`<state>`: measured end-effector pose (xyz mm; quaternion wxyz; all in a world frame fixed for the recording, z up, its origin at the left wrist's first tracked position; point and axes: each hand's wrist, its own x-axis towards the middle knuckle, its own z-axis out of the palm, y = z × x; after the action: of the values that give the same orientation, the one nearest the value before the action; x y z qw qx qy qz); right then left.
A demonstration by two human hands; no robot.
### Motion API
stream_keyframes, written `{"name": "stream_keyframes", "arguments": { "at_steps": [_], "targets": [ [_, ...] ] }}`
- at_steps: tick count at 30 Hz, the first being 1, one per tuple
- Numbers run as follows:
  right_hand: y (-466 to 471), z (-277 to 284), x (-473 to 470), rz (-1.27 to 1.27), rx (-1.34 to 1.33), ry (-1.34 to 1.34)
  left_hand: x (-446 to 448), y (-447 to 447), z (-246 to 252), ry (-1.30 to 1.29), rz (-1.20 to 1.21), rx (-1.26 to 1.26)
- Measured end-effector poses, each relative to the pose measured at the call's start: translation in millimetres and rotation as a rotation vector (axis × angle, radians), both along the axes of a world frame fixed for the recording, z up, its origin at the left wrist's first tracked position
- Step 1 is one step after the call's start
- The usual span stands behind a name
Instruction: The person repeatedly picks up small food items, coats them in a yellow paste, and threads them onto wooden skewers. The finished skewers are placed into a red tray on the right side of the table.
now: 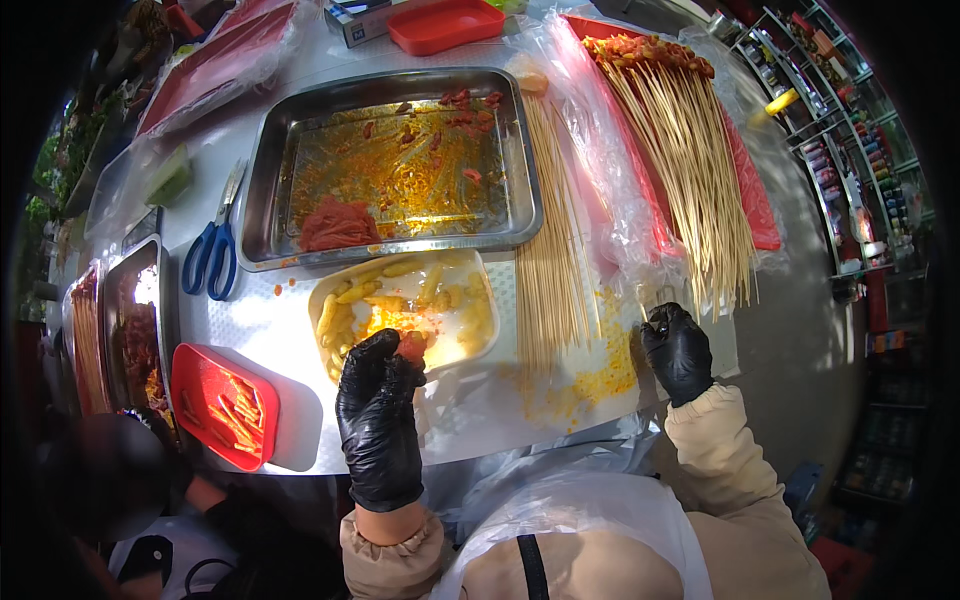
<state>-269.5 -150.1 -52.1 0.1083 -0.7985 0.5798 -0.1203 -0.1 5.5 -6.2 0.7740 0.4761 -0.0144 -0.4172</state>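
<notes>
My left hand (380, 420), in a black glove, pinches a small piece of reddish meat (412, 346) above a white tray of yellow pickled peppers (491, 315). My right hand (677, 354), gloved in black too, is curled at the table's right side, near the lower ends of the skewers; whether it holds anything cannot be told. Bare bamboo skewers (551, 300) lie between the hands. Beyond the peppers, a steel tray (390, 253) holds a mound of sliced red meat (340, 225) and oily scraps. Many skewers loaded with red meat (649, 56) lie in a red, plastic-covered tray (757, 202).
Blue-handled scissors (219, 251) lie left of the steel tray. A red container of orange strips (262, 390) stands near the front left edge. Another red tray (448, 26) and a glove box are at the back. At the lower left, a person sits close by. Wire shelves stand right.
</notes>
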Motion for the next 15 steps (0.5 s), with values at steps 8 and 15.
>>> {"name": "stream_keyframes", "arguments": {
  "at_steps": [8, 15],
  "targets": [
    [-16, -8, 6, -0.112, 0.115, 0.163, -1, -1, 1, 0.001, -0.01, -0.027],
    [-17, 13, 18, -0.156, 0.867, -0.385, 3, 0, -6, 0.006, 0.006, -0.019]
  ]
}}
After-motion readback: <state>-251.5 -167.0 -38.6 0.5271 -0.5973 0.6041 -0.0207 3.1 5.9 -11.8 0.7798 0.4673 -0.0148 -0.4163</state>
